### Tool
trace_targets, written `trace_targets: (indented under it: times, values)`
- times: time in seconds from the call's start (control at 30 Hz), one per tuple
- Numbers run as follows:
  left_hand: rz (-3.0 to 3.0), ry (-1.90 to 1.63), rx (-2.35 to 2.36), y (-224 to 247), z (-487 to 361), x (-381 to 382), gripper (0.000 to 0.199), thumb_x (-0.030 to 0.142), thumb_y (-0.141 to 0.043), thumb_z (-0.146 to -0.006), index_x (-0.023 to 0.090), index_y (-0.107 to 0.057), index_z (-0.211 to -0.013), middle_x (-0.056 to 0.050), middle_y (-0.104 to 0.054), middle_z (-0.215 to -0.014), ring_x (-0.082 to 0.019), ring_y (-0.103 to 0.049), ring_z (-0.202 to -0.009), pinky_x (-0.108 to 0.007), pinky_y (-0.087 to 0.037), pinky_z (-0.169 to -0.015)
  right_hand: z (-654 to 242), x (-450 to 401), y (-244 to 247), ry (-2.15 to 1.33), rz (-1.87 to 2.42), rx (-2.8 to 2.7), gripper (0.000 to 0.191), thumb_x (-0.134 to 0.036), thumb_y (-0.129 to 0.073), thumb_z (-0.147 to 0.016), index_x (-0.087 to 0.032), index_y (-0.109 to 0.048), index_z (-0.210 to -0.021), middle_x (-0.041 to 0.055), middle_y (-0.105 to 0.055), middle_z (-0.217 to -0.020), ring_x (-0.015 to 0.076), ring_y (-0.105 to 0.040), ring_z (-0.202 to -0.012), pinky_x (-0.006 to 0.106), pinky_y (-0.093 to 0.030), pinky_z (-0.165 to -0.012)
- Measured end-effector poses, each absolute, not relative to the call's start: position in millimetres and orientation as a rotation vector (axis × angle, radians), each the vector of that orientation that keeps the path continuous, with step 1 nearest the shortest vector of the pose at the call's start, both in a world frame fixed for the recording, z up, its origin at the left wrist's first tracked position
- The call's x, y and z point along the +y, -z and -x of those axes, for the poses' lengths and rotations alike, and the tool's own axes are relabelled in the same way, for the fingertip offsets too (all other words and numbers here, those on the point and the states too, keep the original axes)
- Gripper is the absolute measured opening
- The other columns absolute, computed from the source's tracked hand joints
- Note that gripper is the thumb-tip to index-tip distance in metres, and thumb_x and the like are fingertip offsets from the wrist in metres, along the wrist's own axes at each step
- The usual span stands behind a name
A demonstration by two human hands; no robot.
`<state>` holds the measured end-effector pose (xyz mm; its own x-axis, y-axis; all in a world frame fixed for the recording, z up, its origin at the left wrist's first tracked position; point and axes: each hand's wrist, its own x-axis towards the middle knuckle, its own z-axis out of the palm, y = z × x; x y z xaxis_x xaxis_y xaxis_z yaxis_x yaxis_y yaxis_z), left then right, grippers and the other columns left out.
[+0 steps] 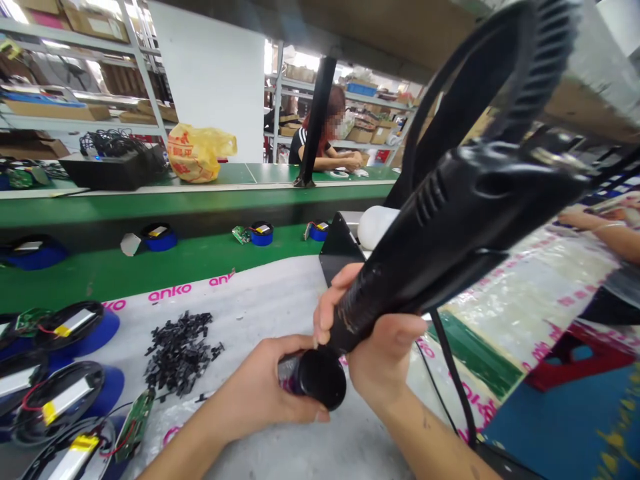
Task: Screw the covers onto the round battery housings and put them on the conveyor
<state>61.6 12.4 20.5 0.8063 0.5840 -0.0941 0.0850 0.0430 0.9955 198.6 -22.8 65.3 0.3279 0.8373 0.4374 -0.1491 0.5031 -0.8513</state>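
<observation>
My right hand is wrapped round the lower end of a black electric screwdriver, which slants from the upper right down to my hands. A ribbed cable and a strap loop come off its top. Between the thumb and fingers of my left hand is a small black round part, its dark flat face turned toward me. The screwdriver's nose is right beside this part; I cannot tell whether they touch, and any bit is hidden. To the left of my left hand lies a heap of small black plastic pieces.
Several blue round housings with batteries and circuit boards crowd the left; more stand along the green belt. A black box-like device stands behind the screwdriver. A yellow bag sits on the far ledge. A co-worker sits beyond.
</observation>
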Motion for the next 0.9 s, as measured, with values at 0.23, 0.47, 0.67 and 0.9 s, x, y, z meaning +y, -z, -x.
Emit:
trace_targets:
  times: [0.23,0.47,0.67,0.9]
  values:
    - [-1.616,-0.469,0.451,-13,-55,18,0.055,0.028,-0.088,-0.068,0.025,-0.07,-0.12,-0.006,-0.058,-0.124,-0.029,-0.055,-0.119,-0.041,-0.039,-0.108,-205,-31,-79,-0.614,0.786,-0.957,0.063,-0.084,-0.055,-0.075,-0.025,-0.057,-0.098,-0.0045,-0.059,-0.056,0.0157,-0.051,-0.04,0.028,-0.042,-0.037]
    - [-1.416,-0.498,0.446,6,-49,27,0.046,0.044,-0.058,-0.095,0.038,-0.054,-0.141,-0.005,-0.064,-0.13,-0.031,-0.048,-0.134,-0.052,-0.023,-0.118,-273,-28,-118,0.02,0.988,-0.785,0.067,-0.084,-0.047,-0.078,-0.022,-0.059,-0.099,-0.0068,-0.053,-0.047,0.0154,-0.047,-0.034,0.026,-0.04,-0.031]
    - [-1.689,-0.332,0.557,-9,-54,23,0.094,0.039,-0.098,-0.048,0.032,-0.058,-0.134,-0.007,-0.05,-0.142,-0.037,-0.042,-0.137,-0.05,-0.027,-0.119,-295,-18,-100,-0.035,1.083,-0.865,0.065,-0.082,-0.052,-0.079,-0.02,-0.058,-0.098,-0.0054,-0.056,-0.051,0.0151,-0.05,-0.036,0.025,-0.039,-0.032]
    - [-1.556,-0.237,0.546,-19,-51,26,0.081,0.02,-0.092,-0.058,0.032,-0.059,-0.131,0.0,-0.066,-0.132,-0.028,-0.058,-0.125,-0.042,-0.04,-0.111,-246,-47,-114,-0.505,0.918,-0.938,0.061,-0.085,-0.051,-0.076,-0.026,-0.059,-0.093,-0.0039,-0.06,-0.049,0.0168,-0.051,-0.032,0.027,-0.042,-0.031]
